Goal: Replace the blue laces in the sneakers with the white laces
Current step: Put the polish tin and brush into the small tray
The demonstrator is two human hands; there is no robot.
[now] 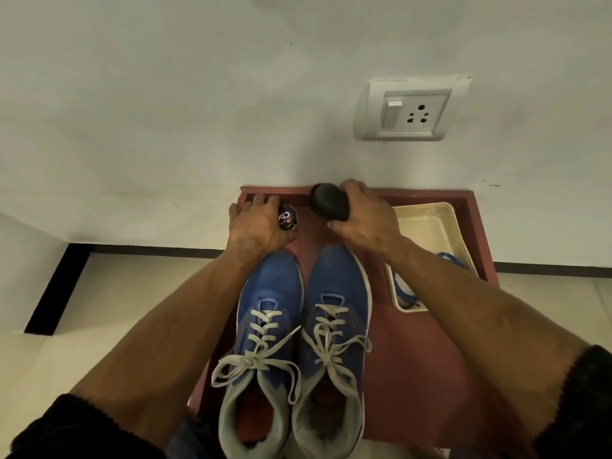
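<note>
With white laces (265,342) tied in both sneakers (334,326), blue laces (405,293) binned right; left hand (255,226) grips polish tin (287,217), right hand (364,215) grips brush (329,202)

1. Both forearms are bare and reach forward side by side, with dark sleeves pushed up near the elbows.
2. The left hand (256,223) lies palm down, its fingers curled over a small round tin (288,220).
3. The right hand (364,215) is also palm down, fingers and thumb wrapped round a black oval object (329,203).
</note>
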